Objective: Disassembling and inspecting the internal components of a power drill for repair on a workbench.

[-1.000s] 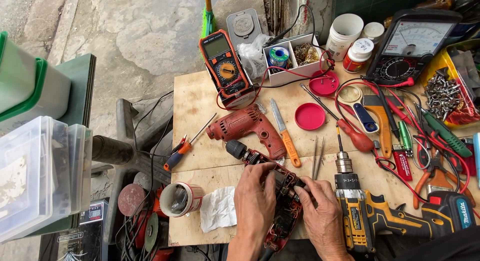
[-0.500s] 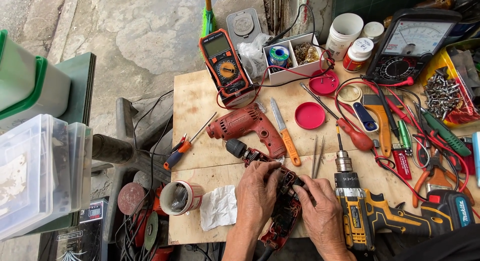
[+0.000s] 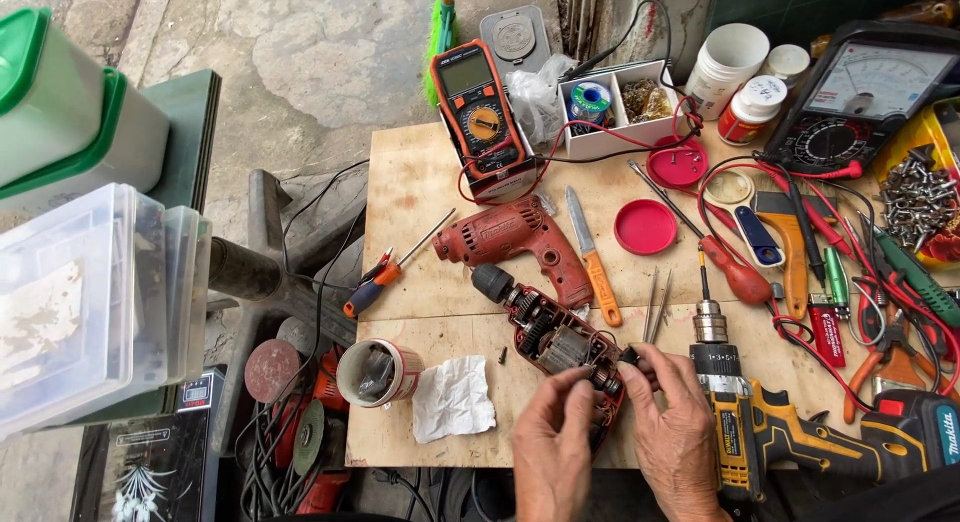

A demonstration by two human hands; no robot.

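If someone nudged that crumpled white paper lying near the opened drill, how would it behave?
The crumpled white paper would probably slide or lift easily; it looks thin and light. Its creases suggest it is floppy and would bend when pinched. It lies loose on the wooden table, with nothing resting on it.

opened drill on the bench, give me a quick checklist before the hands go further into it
1. Opened drill lies flat on the wooden bench: ok.
2. Left hand steadies the casing: ok.
3. Right hand fingertips grip a small part by the motor: ok.
4. Loose screw lies safely on the bench: ok.
5. Tweezers within reach: ok.
6. Drill unplugged: cannot tell.
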